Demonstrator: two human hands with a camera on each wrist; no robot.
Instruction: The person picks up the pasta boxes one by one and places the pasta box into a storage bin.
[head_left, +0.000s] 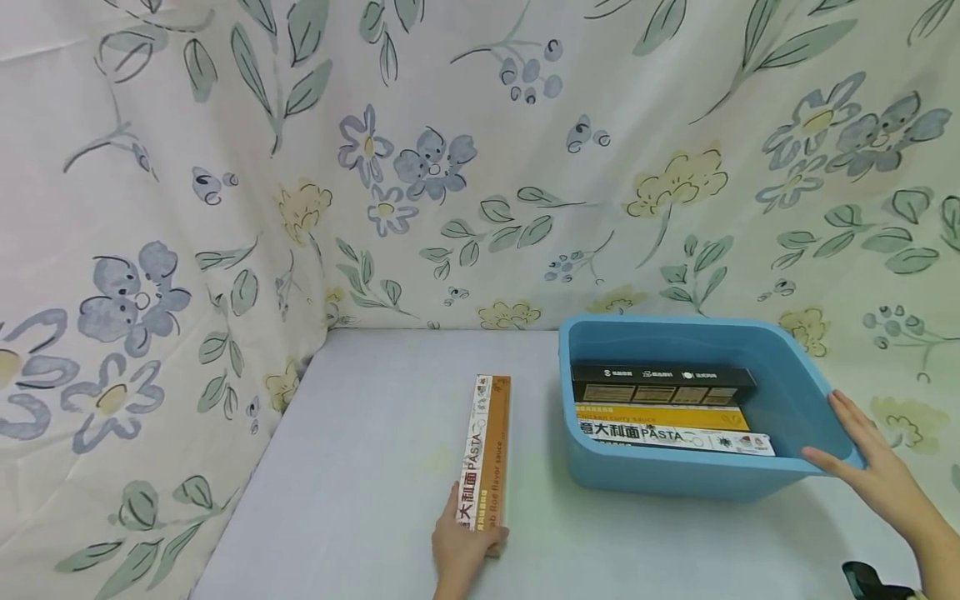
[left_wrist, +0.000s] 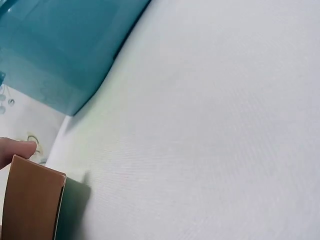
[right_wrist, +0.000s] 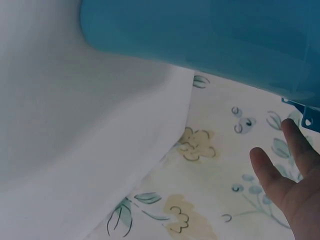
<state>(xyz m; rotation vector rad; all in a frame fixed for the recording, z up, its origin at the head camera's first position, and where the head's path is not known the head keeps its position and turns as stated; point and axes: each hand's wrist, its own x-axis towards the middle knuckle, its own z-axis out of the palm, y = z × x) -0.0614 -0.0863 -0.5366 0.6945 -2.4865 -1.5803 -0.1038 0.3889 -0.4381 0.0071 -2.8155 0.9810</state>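
A pale desk enclosed by floral cloth.
The flat white desk (head_left: 360, 467) meets a cream fabric backdrop printed with blue and yellow flowers and green leaves (head_left: 420, 167), which hangs behind it and along both sides. A small black object (head_left: 870, 579), partly cut off, sits at the lower right corner.

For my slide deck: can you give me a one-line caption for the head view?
Left hand grips a pasta box on the table while right hand touches the blue bin.
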